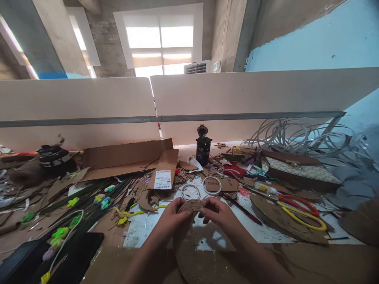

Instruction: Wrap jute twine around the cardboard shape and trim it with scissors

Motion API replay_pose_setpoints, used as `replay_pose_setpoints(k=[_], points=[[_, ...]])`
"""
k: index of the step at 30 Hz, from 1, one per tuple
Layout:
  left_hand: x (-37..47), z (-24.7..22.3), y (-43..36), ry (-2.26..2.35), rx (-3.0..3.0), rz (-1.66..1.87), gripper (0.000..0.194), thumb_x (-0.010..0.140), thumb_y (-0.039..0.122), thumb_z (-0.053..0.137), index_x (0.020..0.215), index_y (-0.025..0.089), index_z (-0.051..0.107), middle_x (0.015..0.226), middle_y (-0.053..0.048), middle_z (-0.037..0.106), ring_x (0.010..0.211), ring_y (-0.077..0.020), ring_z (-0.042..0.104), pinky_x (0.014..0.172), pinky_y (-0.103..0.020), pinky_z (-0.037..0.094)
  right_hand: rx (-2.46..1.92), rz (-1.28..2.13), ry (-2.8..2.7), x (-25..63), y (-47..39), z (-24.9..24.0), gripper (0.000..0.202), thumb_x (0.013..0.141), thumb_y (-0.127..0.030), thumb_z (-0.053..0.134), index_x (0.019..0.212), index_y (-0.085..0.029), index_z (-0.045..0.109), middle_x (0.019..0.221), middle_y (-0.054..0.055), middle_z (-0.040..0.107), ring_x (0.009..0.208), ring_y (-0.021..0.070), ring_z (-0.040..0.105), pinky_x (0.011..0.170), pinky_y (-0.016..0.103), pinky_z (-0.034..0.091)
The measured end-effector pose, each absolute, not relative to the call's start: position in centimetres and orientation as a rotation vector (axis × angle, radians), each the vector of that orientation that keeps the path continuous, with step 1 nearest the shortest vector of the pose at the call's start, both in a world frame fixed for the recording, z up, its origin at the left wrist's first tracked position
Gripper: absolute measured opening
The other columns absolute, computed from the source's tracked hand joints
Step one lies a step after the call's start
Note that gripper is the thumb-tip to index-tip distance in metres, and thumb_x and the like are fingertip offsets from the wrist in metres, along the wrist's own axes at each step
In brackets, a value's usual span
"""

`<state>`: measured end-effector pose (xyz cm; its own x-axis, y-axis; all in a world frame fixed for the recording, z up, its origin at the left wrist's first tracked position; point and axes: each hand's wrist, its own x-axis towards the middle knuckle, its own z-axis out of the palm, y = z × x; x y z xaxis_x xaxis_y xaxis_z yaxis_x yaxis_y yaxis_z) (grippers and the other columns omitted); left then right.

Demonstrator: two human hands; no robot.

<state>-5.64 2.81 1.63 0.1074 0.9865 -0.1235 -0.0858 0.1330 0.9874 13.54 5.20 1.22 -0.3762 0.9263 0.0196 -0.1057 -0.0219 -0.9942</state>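
Step in hand: as I judge it from my end, a curved, cord-faced piece (191, 205) is being handled with both hands at once, perhaps shaped or pressed; I cannot tell which from one view.
Left hand: my left hand (170, 213) has its fingers narrowed on the piece's left end, thumb on the near side.
Right hand: my right hand (219, 213) pinches the other end between thumb and fingers; neither hand looks spread wide.
Where the piece is: held up between the two hands, over the pale part of the surface (139, 233); the white rings (220, 185) lie just beyond it.
Next move: I judge it calls for an even pinch at both ends, with little pull; a hard squeeze could lift the rows.
Piece's look: brown, arched along the top, ribbed with close curving rows like wound twine; its lower edge is too shaded for me to read.
Around it: a brown crescent (145, 201) to the left; scissors (302, 213) with red and yellow handles, well to the right.
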Motion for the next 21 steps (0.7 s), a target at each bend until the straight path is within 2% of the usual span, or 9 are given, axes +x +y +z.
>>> replay_pose_setpoints(k=[4,8,14,18,21], points=[[-5.3,1.5,2.5,1.046,1.125,1.061,0.03,0.065,0.037,0.083,0.083,0.02,0.066,0.078,-0.002,0.066,0.071,-0.017,0.059,0.066,-0.027,0.044,-0.867,1.556,-1.455,13.3,5.0,0.8,0.03,0.07,-0.047,0.082,0.078,-0.02,0.071,0.07,0.001,0.066,0.065,0.0175,0.059,0.059,0.028,0.046],[-4.8,1.8,2.0,1.041,1.156,1.061,0.03,0.072,0.041,0.079,0.093,0.021,0.07,0.09,-0.005,0.071,0.079,-0.0199,0.062,0.071,-0.029,0.047,-0.862,1.563,-1.477,13.2,4.7,1.0,0.031,0.073,-0.048,0.079,0.078,-0.02,0.07,0.069,0.0,0.065,0.064,0.0169,0.059,0.059,0.028,0.045],[-4.6,2.1,2.0,1.102,1.103,1.015,0.04,0.067,0.049,0.083,0.089,0.019,0.068,0.078,-0.004,0.069,0.067,-0.0172,0.061,0.062,-0.027,0.047,-0.916,1.519,-1.53,13.5,5.0,0.6,0.034,0.076,-0.051,0.076,0.076,-0.019,0.066,0.069,0.0,0.064,0.066,0.0171,0.059,0.062,0.028,0.046],[-4.5,1.7,2.3,1.14,1.106,0.991,0.041,0.063,0.048,0.086,0.079,0.016,0.066,0.068,-0.002,0.065,0.059,-0.0146,0.058,0.055,-0.023,0.044,-0.95,1.468,-1.566,13.3,5.4,-0.4,0.029,0.078,-0.045,0.073,0.077,-0.018,0.063,0.069,0.0,0.064,0.066,0.0163,0.058,0.06,0.027,0.044],[-4.4,1.3,2.7,1.128,1.024,1.064,0.04,0.06,0.047,0.088,0.079,0.017,0.069,0.062,0.001,0.064,0.052,-0.0126,0.054,0.051,-0.022,0.042,-0.976,1.321,-1.593,13.6,5.9,0.1,0.021,0.081,-0.039,0.07,0.081,-0.018,0.064,0.071,-0.001,0.064,0.067,0.0155,0.058,0.061,0.026,0.043]])
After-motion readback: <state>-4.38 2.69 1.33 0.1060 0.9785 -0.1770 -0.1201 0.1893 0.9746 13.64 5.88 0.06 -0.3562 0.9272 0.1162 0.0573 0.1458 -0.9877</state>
